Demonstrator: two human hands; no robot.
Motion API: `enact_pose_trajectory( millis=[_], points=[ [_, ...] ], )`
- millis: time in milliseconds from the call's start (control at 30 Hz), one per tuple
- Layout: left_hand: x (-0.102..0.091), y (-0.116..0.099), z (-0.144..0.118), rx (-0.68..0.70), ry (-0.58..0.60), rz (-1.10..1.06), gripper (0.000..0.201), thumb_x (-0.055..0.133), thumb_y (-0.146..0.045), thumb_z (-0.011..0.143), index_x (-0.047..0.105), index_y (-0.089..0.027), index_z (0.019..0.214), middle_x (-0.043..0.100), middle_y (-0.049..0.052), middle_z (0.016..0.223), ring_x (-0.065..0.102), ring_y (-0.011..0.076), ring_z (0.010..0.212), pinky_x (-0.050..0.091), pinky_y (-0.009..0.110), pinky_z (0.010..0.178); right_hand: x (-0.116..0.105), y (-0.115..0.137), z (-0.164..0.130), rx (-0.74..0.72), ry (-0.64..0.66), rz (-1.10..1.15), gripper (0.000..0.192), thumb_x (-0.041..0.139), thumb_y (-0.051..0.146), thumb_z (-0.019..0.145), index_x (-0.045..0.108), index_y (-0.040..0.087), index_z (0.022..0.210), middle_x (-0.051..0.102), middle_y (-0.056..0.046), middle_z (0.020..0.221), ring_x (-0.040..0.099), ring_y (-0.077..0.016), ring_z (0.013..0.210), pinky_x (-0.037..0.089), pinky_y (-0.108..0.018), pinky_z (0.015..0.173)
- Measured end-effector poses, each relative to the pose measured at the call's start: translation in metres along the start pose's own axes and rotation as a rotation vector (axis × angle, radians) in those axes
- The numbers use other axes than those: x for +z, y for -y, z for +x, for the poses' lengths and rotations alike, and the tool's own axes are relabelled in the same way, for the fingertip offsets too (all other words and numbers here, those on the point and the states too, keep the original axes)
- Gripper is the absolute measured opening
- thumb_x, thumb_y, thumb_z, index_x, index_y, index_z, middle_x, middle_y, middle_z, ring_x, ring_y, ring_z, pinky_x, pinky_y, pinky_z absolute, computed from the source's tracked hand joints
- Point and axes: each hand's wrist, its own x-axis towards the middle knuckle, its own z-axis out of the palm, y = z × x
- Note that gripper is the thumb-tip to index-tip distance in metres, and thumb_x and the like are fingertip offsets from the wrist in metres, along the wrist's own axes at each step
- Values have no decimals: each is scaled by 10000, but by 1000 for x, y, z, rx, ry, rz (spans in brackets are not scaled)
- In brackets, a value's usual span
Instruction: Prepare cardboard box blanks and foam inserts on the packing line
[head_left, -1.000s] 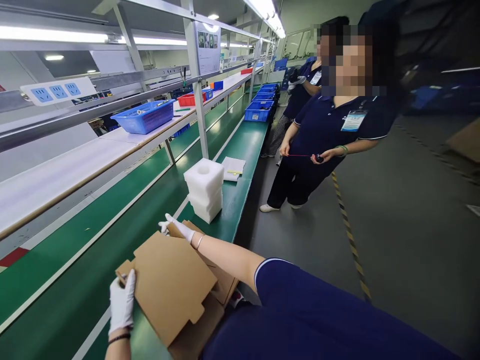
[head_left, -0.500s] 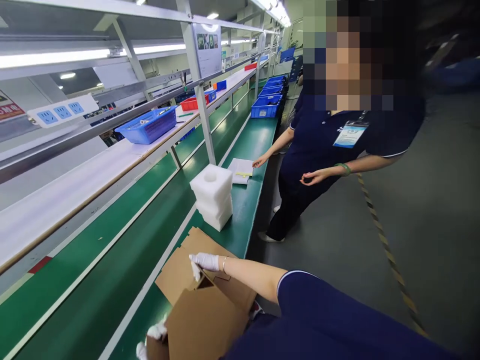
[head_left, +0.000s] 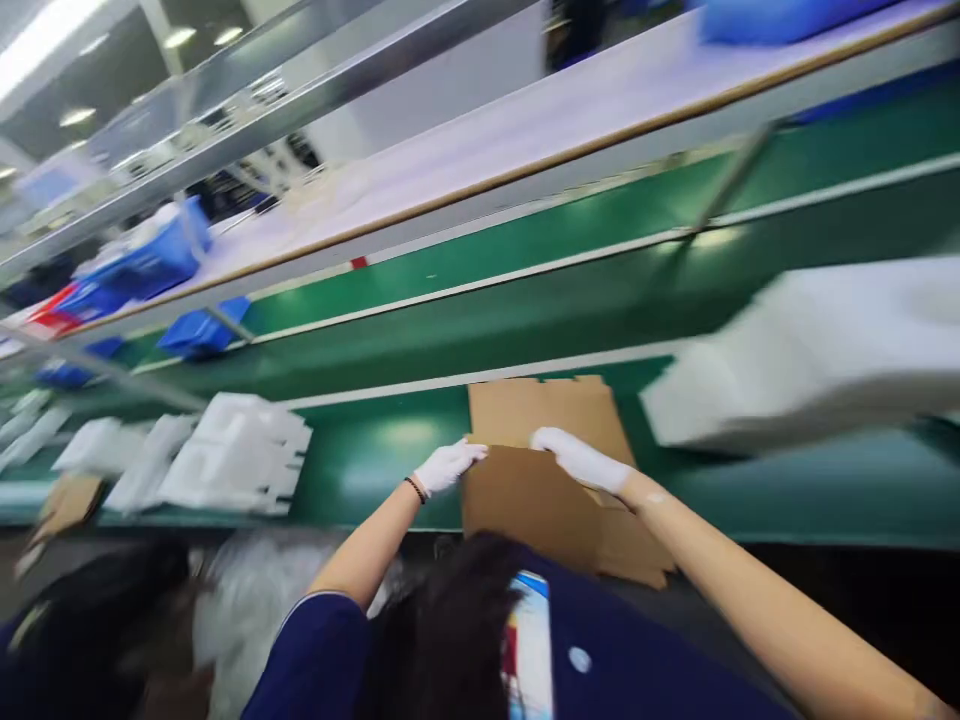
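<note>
A brown cardboard box (head_left: 525, 500) stands tilted close to my body, its top edge level with both hands. White-gloved, my left hand (head_left: 450, 465) pinches that box at its upper left corner. My right hand (head_left: 577, 460), also in a white glove, is closed over the box's top edge further right. Underneath and behind lies flat cardboard (head_left: 585, 405) with notched flaps, on the green bench surface. The box's inside is hidden from me.
White foam blocks (head_left: 817, 350) stand close on the right, blurred. More white foam pieces (head_left: 232, 455) lie left on the green bench (head_left: 390, 430). Blue bins (head_left: 150, 255) sit on the shelf at far left. A person (head_left: 97, 630) is at lower left, beside clear plastic bags (head_left: 259, 600).
My view has swung left to face the bench, so the co-worker on the right is out of sight. My left hand has come up to the box's top corner; the box has turned.
</note>
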Motion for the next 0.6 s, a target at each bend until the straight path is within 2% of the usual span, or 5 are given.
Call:
enact_pose_trajectory(
  millis=[67, 167, 267, 433, 600],
  points=[
    [2, 18, -21, 8, -53, -37, 147, 715, -257, 920, 843, -201, 969, 811, 59, 1300, 694, 227, 1354, 439, 398, 1293, 17, -30, -12, -56, -133, 80, 260, 470, 438, 847, 559, 262, 678, 706, -151, 862, 676, -290, 857, 581, -450, 838],
    [25, 30, -41, 8, -187, -50, 164, 813, -264, 866, 842, -169, 996, 801, 125, 1311, 653, 280, 1414, 449, 426, 1292, 53, -68, -48, -155, -243, 173, 516, 410, 645, 970, 790, 297, 935, 767, -162, 1249, 700, -329, 1275, 544, -536, 1168],
    [51, 33, -41, -13, -319, -69, 347, 765, -312, 938, 793, -97, 1210, 792, 184, 1292, 685, 304, 1361, 478, 475, 1268, 85, -74, -80, -67, -299, 133, 657, 429, 771, 944, 827, 282, 1130, 741, -169, 1352, 625, -381, 1421, 502, -613, 1240],
    [66, 33, -30, -86, -451, -108, 991, 749, -262, 952, 203, -90, 1761, 833, 79, 1100, 729, 265, 1298, 497, 474, 1260, 92, -47, -78, 149, -316, 86, 758, 347, 671, 1048, 606, 185, 1570, 629, -172, 1544, 557, -358, 1503, 479, -595, 1277],
    [44, 27, -29, 172, -79, 359, 554, 634, -292, 1042, 616, -78, 1553, 500, 187, 1695, 401, 312, 1632, 284, 410, 1378, 84, -67, -68, -117, -263, -97, 785, 491, 831, 932, 754, 250, 1391, 544, -148, 1635, 531, -426, 1508, 480, -661, 1262]
  ],
)
